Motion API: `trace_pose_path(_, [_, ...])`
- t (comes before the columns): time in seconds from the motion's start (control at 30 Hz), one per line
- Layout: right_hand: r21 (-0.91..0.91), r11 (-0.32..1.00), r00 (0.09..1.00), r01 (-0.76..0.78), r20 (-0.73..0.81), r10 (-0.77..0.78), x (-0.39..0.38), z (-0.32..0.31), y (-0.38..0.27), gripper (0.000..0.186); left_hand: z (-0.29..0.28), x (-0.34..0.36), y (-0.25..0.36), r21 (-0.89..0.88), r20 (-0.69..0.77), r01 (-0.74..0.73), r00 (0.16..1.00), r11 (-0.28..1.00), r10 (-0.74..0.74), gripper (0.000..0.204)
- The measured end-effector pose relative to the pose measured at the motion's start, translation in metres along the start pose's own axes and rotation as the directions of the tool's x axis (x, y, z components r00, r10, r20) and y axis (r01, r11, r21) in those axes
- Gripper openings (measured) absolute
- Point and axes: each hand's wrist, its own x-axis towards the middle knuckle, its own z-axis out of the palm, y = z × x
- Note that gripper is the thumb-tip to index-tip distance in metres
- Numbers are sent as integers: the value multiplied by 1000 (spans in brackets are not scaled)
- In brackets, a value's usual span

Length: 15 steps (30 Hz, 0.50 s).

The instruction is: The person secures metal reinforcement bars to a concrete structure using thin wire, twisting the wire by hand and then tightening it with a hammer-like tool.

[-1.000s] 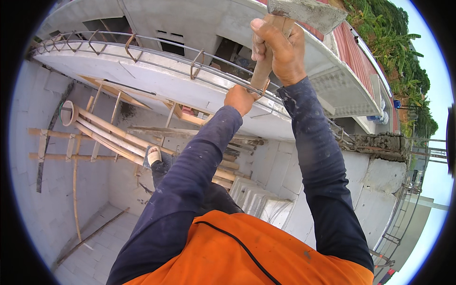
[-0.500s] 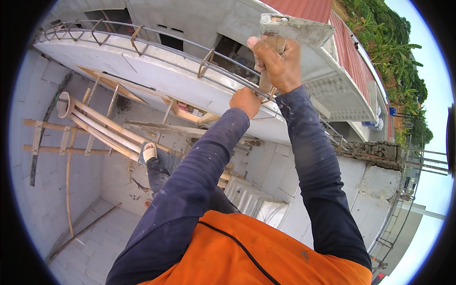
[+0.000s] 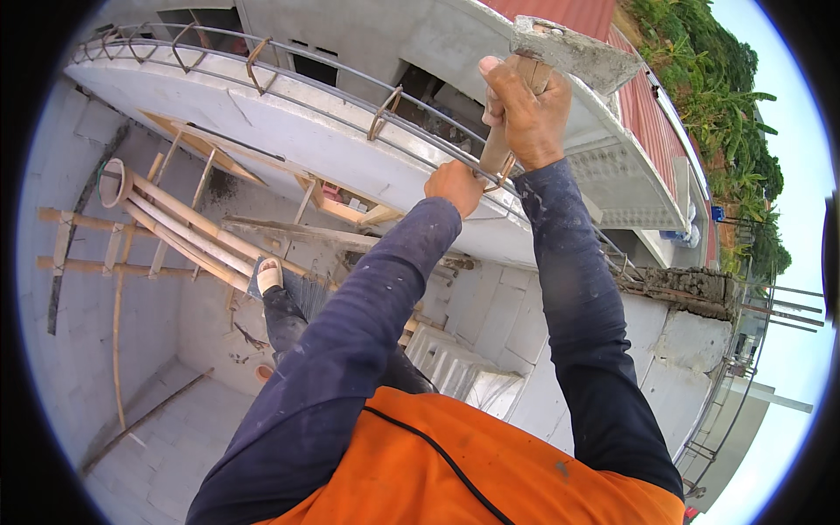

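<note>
My right hand (image 3: 535, 114) is closed around the wooden handle of a hammer (image 3: 582, 59) with a broad, blade-like head crusted in cement. Its handle slants down to the steel bars on top of the wall, close to a bent stirrup (image 3: 500, 178). My left hand (image 3: 454, 187) is a closed fist at the rebar cage (image 3: 343, 68), just left of the handle's lower end. The fingers curl away from view, so what lies inside that fist is hidden.
Below is a light block wall (image 3: 350, 166) with a wooden window frame (image 3: 341, 203). My foot (image 3: 269, 276) rests on bamboo poles (image 3: 188, 232) high above the floor. A mortar-topped wall corner (image 3: 687, 289) stands right; a neighbouring building with a red roof (image 3: 643, 101) lies beyond.
My right hand and the hammer have shifted slightly up and to the right, and the handle leans more to the right. My left hand has stayed at the bars.
</note>
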Motion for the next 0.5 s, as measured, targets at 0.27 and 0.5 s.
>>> trace_pose_path(0.27, [48,998,999,35,-21,-34,4,3,0,30,2,4,-3,-16,9,-10,1000,1000,10,29])
trace_pose_path(0.5, [-41,999,999,-5,-32,4,9,3,6,31,-3,-1,-1,-46,25,-7,1000,999,9,28])
